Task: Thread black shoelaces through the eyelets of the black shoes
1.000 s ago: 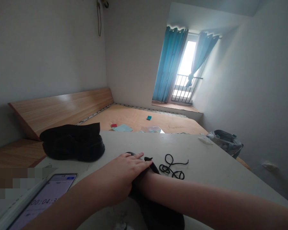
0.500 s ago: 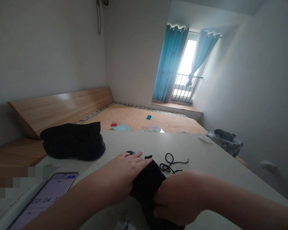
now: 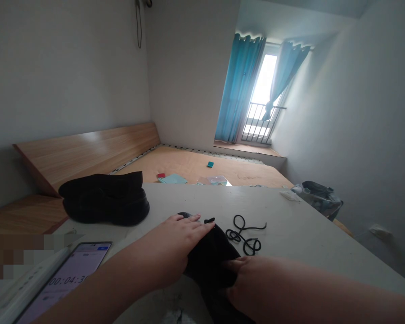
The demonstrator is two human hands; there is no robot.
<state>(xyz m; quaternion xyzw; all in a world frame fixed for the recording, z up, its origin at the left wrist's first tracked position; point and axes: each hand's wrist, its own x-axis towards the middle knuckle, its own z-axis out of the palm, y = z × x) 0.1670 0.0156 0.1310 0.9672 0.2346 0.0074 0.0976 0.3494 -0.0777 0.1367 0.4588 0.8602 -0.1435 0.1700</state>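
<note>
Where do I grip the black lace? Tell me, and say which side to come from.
Pinch the straight free tail of the black lace, coming from the far right. That tail runs clear of the loose loops on the table, while the black shoe and right hand crowd the lace's near side.

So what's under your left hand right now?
The left hand lies on a black item, possibly a shoe, with a dark rounded edge showing past the fingers. The hand covers the rest, so anything beneath it cannot be seen.
</note>
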